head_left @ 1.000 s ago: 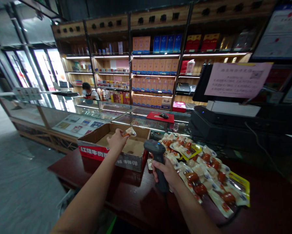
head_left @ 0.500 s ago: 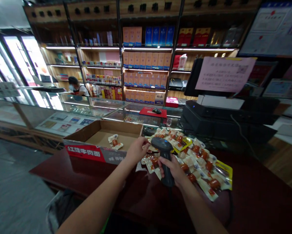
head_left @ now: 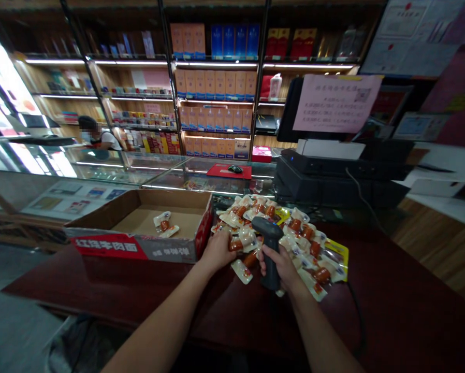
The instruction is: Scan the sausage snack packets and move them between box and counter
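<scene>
Counter (head_left: 100,280), left fingers (head_left: 221,249) on packets (head_left: 302,233), right-hand barcode scanner (head_left: 270,254)

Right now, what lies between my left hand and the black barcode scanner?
In the head view, small clear sachets of orange sausage lie between your left hand and the black handheld barcode scanner.

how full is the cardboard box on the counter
Nearly empty: the open cardboard box shows mostly bare cardboard floor, with only a couple of sealed snack packets lying inside.
</scene>
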A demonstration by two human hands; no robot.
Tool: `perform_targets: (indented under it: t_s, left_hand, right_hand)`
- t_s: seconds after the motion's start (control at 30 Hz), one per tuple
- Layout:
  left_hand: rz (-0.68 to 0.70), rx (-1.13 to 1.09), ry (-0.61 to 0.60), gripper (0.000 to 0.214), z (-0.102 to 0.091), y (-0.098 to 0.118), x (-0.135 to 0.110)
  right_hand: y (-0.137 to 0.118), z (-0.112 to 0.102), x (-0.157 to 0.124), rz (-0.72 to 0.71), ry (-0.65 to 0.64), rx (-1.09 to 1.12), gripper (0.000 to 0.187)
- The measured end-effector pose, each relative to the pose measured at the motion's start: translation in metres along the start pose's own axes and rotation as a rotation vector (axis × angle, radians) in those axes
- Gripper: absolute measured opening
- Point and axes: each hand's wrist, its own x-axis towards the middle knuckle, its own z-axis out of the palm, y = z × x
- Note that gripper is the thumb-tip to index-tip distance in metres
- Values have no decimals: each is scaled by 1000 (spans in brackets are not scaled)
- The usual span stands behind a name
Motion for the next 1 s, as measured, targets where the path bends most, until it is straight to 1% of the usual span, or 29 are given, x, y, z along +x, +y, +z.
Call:
perform_targets:
  t_s: [0.17, 0.27, 0.4, 0.6, 0.83, 1.0]
  left_hand:
    - [-88, -464, 261, 34, 10, -19, 9]
    - [-139, -612, 353, 34, 9, -25, 13]
    - [-179, -646, 345, 37, 5, -22, 13]
    - [-177, -639, 354, 38, 5, -19, 12]
    - [-148, -613, 344, 31, 1, -16, 11]
    - [-143, -647, 344, 33, 5, -18, 13]
  right_hand:
    - [4, 4, -2, -21, -10, -54, 37]
    - [3, 5, -4, -17, 1, -80, 34]
    - [0, 6, -8, -22, -10, -71, 29]
    - [0, 7, -11, -6, -32, -82, 31]
    - [4, 7, -10, -7, -86, -97, 30]
    - [2, 9, -12, -4, -60, -89, 33]
